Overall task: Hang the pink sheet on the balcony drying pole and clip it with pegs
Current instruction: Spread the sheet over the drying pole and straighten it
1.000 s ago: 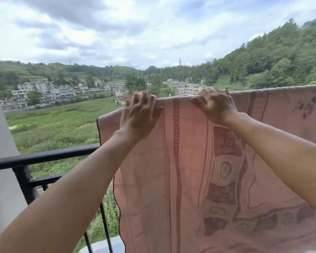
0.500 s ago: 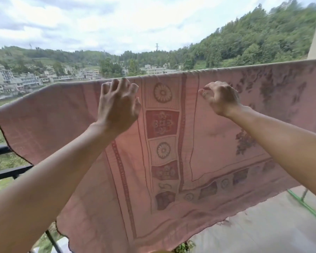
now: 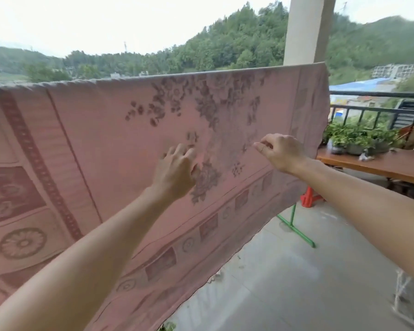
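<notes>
Head view, the only one. Pink sheet [image 3: 110, 149] hangs draped over a high line. Its top fold runs from the left edge up to the right and ends just in front of a pale pillar [image 3: 306, 29]. The drying pole is hidden under the fold. Sheet is spread wide, with a floral pattern in the middle and bordered panels lower down and at left. Bottom hem slants down toward the left and hangs above the floor [image 3: 285, 283] at its right part.

Left hand [image 3: 177, 168] is raised in front of the sheet's face, about mid-height. Its fingers [image 3: 175, 151] are half bent with the tips at the cloth; blurred, so cannot tell if they grasp it or only touch. Right hand [image 3: 281, 152] is just beside it to the right, near the sheet's right edge. Thumb and forefinger are closed on a small pinch of cloth, the other fingers curled in. Both forearms are bare and reach in from the bottom corners.

Rest:
- Green stand foot [image 3: 296, 231] sits on the concrete floor below the sheet's right end.
- A red thing [image 3: 308, 199] is just behind it, too little showing to name.
- Wooden desk [image 3: 380, 169] at right carries potted plants [image 3: 359, 137].
- Black railing [image 3: 373, 108] runs behind the plants.
- Beyond are wooded hills [image 3: 237, 44], a blue roof [image 3: 359, 85], pale buildings [image 3: 394, 70] and white sky.
</notes>
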